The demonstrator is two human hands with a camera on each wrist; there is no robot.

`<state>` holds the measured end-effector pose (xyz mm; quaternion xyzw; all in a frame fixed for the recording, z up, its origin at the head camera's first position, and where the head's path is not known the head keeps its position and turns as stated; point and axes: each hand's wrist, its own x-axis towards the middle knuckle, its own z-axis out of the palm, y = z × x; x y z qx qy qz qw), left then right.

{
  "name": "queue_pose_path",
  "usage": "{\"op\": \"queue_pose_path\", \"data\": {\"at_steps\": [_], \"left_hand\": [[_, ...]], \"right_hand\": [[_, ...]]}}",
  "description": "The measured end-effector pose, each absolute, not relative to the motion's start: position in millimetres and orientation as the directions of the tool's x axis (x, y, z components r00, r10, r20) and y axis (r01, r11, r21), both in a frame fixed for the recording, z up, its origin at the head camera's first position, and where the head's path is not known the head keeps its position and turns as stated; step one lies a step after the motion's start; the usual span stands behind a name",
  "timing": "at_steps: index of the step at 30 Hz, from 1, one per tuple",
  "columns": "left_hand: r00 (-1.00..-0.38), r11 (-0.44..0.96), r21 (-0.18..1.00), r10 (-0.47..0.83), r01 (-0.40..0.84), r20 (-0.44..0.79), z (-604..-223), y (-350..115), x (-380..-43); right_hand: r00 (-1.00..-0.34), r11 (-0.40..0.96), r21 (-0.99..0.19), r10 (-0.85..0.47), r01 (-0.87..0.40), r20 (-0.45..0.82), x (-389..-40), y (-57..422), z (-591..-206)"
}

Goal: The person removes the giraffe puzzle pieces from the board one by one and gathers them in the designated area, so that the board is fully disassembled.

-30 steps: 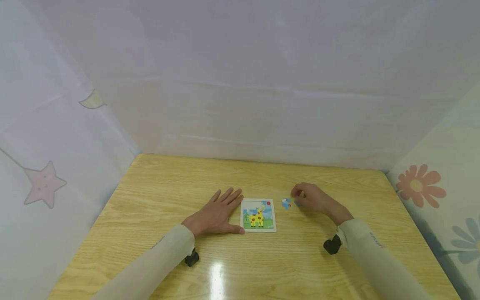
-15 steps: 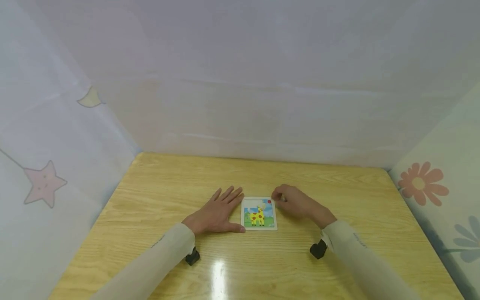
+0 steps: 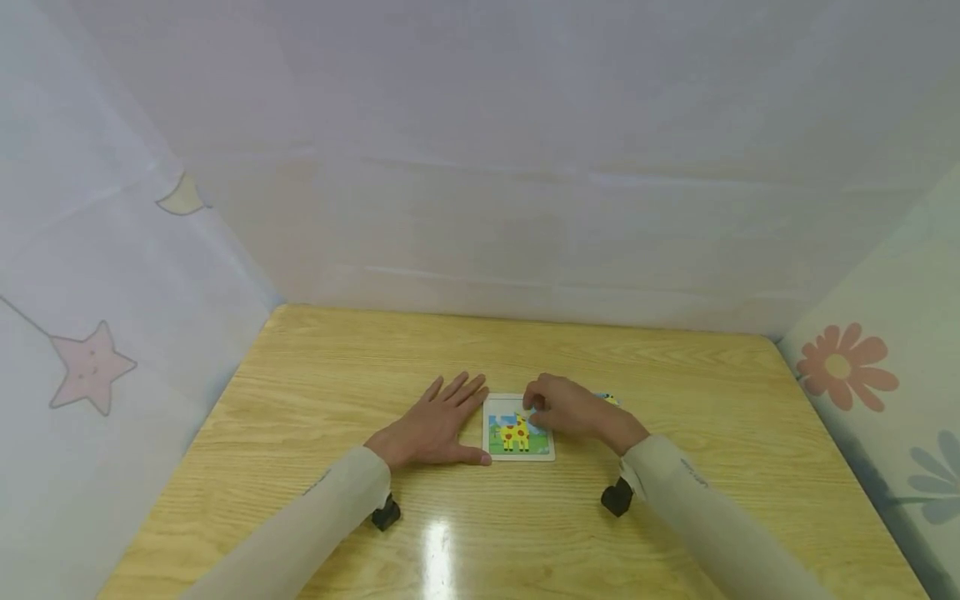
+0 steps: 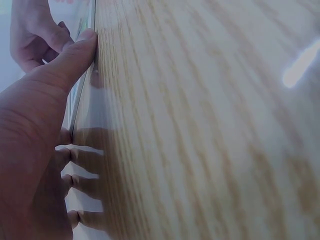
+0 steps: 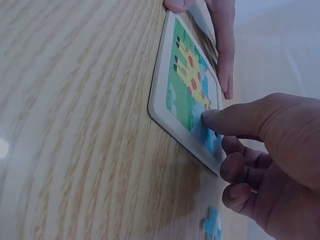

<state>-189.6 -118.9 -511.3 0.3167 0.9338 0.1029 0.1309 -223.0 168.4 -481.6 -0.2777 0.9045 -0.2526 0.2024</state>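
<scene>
A square giraffe jigsaw puzzle (image 3: 513,437) lies flat on the table, its picture set in a pale frame (image 5: 161,102). A blank strip shows along the top of the picture. Spread beside the puzzle, my left hand (image 3: 435,429) touches its left edge with the thumb (image 4: 80,47) and index finger. My right hand (image 3: 573,408) is over the puzzle's upper right part, fingers curled. Its thumb (image 5: 232,120) and fingers pinch a puzzle piece at the picture's surface, mostly hidden by the hand. A loose blue puzzle piece (image 5: 212,223) lies on the table beyond the frame.
Another bit of a loose blue and yellow piece (image 3: 608,398) shows behind the right hand. The wooden table (image 3: 360,342) meets a pale cloth backdrop (image 3: 480,233) at the back, with printed cloth at both sides.
My right hand has moved left from the loose pieces onto the puzzle's upper right part. A loose piece shows behind it now. The left hand has stayed at the frame.
</scene>
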Motion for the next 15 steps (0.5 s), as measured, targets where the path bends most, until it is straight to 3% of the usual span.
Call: {"op": "queue_pose_path", "data": {"at_steps": [15], "left_hand": [[-0.767,0.779,0.271,0.618,0.566,-0.175,-509.3,-118.2,-187.7]], "right_hand": [[-0.756,0.727,-0.566,-0.603,-0.389,-0.255,-224.6,164.5,-480.2]]}}
